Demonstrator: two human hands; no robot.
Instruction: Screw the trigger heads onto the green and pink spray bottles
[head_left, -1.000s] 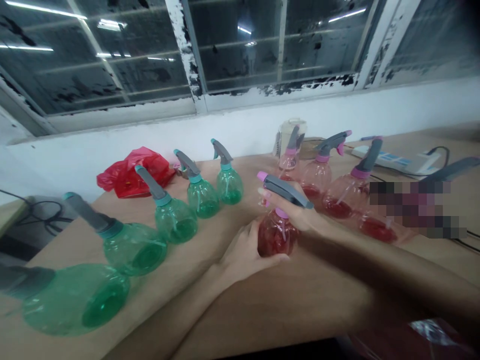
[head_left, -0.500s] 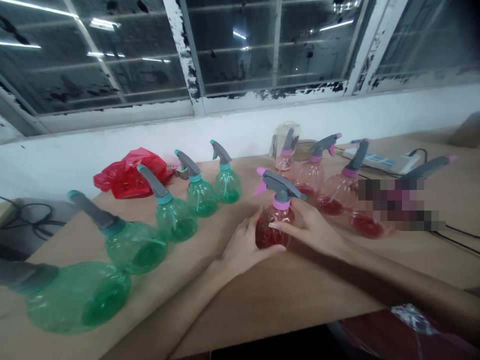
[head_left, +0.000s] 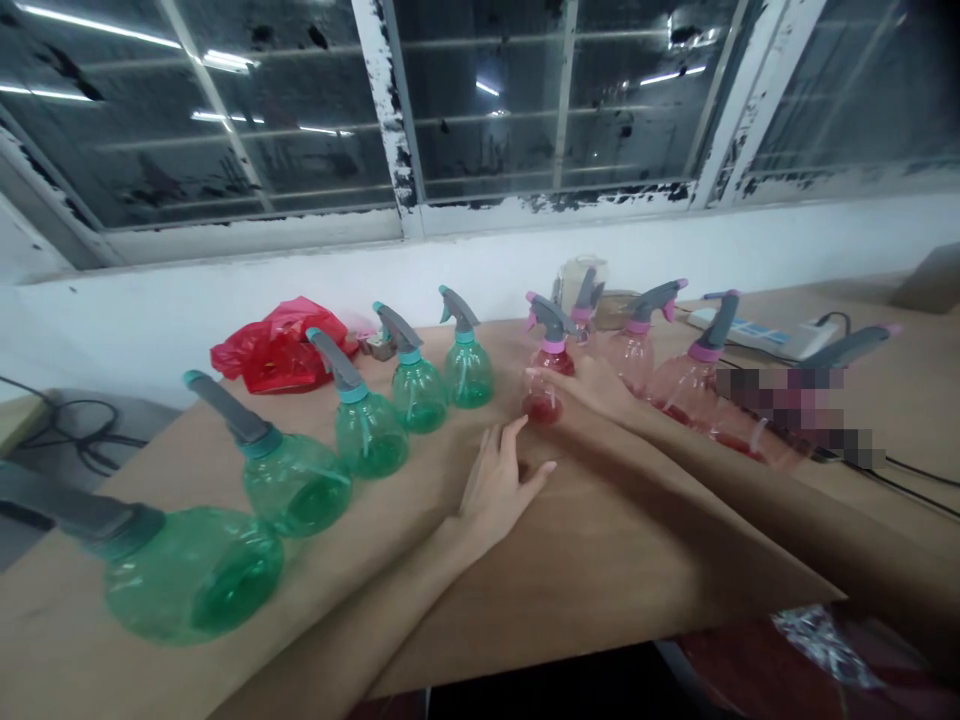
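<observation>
A pink-red spray bottle (head_left: 543, 402) with a grey-and-pink trigger head stands upright near the middle of the table. My right hand (head_left: 596, 388) is wrapped round its right side, with a finger across its front. Closer to me, my left hand (head_left: 496, 478) hovers apart from the bottle, fingers spread and holding nothing. On the left runs a slanting row of several green spray bottles (head_left: 371, 440) with grey-and-teal heads. More pink spray bottles (head_left: 630, 358) form a row to the right, partly hidden behind my right hand and forearm.
A crumpled red plastic bag (head_left: 281, 350) lies by the wall at the back left. A white power strip (head_left: 765, 333) with black cables sits at the back right. Beyond the wooden table (head_left: 600, 560) are a wall and windows. A pixelated patch covers part of the right side.
The pink-red bottle has moved away from me, toward the back, with my right hand on it. My left hand has let go of it and opened.
</observation>
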